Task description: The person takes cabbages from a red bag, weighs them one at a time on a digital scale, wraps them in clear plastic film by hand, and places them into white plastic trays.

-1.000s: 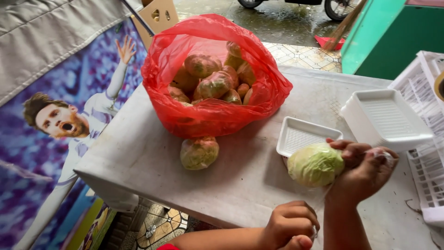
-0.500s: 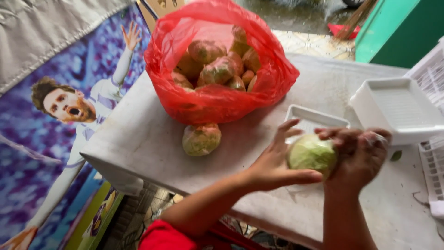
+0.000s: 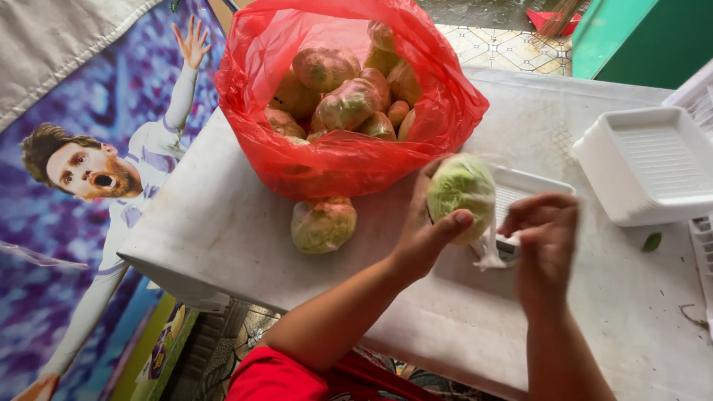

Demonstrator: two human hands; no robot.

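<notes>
Table (image 3: 564, 141): left hand (image 3: 420, 238) holds cabbage (image 3: 460, 189) near edge.

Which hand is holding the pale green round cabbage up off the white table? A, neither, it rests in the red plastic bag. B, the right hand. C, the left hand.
C: the left hand grips the pale green round cabbage, while the right hand pinches its clear wrap beside it.
</notes>
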